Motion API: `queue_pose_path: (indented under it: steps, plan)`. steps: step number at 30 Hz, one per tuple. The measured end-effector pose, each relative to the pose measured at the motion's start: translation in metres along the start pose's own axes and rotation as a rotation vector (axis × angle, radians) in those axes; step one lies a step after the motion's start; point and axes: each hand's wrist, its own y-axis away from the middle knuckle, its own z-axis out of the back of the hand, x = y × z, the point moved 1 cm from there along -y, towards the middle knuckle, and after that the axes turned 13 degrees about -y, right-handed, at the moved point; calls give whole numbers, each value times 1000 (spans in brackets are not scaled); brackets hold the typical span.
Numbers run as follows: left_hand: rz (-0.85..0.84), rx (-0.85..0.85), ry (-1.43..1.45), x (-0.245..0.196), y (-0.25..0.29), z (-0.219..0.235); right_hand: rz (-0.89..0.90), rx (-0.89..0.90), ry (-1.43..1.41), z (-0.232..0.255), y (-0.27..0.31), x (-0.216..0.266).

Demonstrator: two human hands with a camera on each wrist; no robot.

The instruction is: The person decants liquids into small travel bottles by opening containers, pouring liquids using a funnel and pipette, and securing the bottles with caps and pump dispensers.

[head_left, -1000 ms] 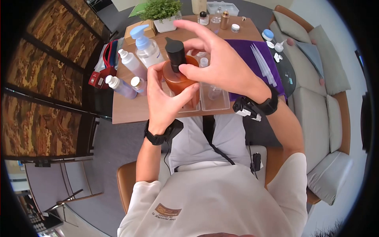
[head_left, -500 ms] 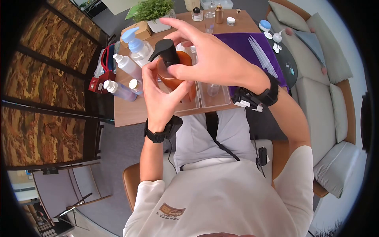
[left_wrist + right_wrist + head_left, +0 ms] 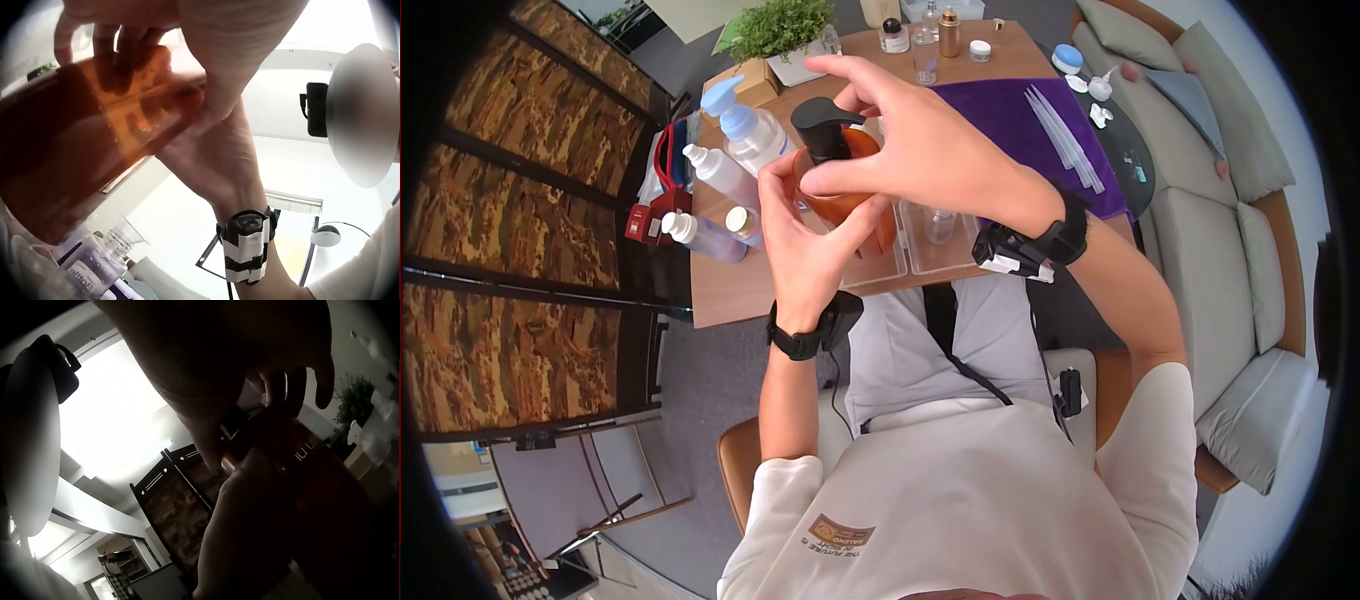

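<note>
My left hand [image 3: 802, 240] curls round an orange bottle [image 3: 836, 207] above the table [image 3: 722, 290]; my right hand [image 3: 940, 140] pinches its black pump [image 3: 820, 122], one finger extended.

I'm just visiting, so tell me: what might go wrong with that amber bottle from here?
The left hand grips the amber bottle; a slip might let it tip or drop toward the clear tray.
The right hand holds the black pump; if that came loose abruptly, any contents could splash out.
The blue-topped bottle stands close by, so a sudden swing might knock it over.
</note>
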Motion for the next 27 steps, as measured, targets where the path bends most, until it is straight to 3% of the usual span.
queue_pose_path:
  steps: [6,9,15,25,27]
  plan:
    - [-65,52,-91,-2,0,6,54,18,-194,0,-3,-16]
    - [-60,43,-50,1,-1,5,117,-75,-104,-7,2,-12]
    - [-45,24,-68,-2,1,5,120,-66,155,1,-3,-9]
    - [26,19,-75,4,4,6,265,-108,-56,7,-11,-11]
    - [22,18,-90,3,5,7,198,-91,-52,14,-9,1]
